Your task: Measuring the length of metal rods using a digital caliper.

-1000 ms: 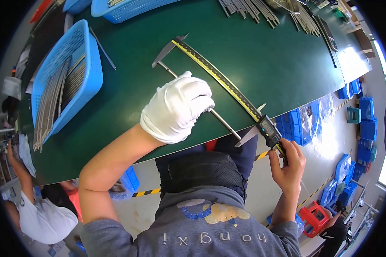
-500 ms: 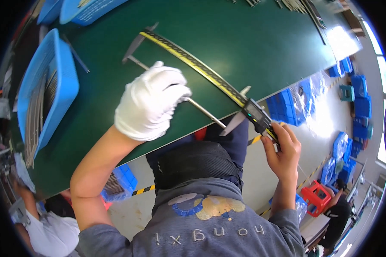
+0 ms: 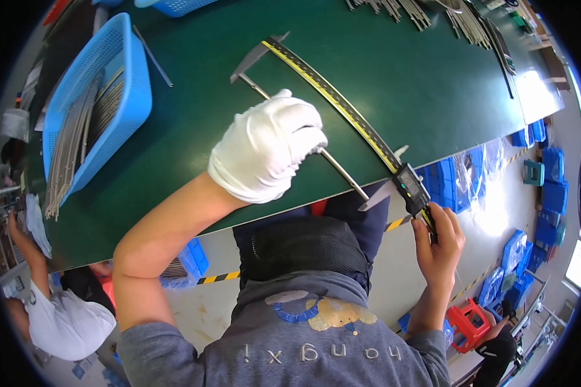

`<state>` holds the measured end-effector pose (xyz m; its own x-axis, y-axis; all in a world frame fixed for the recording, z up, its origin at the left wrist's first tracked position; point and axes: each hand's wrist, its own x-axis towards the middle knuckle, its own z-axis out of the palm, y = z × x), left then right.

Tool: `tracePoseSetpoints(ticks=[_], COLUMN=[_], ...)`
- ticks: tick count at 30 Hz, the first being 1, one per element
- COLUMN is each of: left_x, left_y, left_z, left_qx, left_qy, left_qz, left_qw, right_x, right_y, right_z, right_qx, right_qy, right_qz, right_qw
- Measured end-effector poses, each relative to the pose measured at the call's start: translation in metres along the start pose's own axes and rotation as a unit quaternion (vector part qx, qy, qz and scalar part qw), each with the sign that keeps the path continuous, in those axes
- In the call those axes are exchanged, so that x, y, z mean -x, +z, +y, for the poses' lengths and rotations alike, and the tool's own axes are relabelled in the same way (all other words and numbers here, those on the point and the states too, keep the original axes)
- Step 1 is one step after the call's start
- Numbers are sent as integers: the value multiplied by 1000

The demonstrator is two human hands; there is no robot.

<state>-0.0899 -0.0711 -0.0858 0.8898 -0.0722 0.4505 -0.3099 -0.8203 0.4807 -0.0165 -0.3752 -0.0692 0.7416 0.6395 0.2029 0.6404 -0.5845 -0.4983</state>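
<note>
One rod (image 3: 344, 173), gripped by the gloved left hand (image 3: 268, 145), apparently for steadiness, lies between the jaws of a caliper (image 3: 336, 99), whose near end the right hand (image 3: 439, 242) pinches.

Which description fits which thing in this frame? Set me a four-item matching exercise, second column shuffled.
Things:
1. Left hand
2. Right hand
3. Tabletop
4. Large basket at left

Descriptions:
A. Bare, holding the caliper near its display
B. Blue, with loose rods inside
C. White-gloved, gripping a single rod
D. Dark green

Pairs: 1-C, 2-A, 3-D, 4-B
</note>
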Motion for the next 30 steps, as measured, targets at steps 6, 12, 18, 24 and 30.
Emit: tracePoseSetpoints(ticks=[6, 12, 18, 24, 30], left_x=[0, -1, 1, -1, 2], left_y=[-7, -5, -8, -13, -14], left_z=[-3, -2, 1, 2, 1], left_qx=[-36, -45, -58, -49, -47], left_qy=[10, 26, 29, 37, 63], left_qz=[-5, 15, -14, -22, -61], left_qw=[999, 999, 998, 998, 995], right_x=[-2, 2, 1, -1, -2], right_y=[5, 5, 11, 8, 11], right_z=[-3, -7, -6, -11, -12], right_qx=[3, 16, 20, 34, 28], right_qy=[20, 44, 45, 33, 37], right_qz=[8, 3, -11, -14, -10], right_qw=[1000, 999, 999, 999, 999])
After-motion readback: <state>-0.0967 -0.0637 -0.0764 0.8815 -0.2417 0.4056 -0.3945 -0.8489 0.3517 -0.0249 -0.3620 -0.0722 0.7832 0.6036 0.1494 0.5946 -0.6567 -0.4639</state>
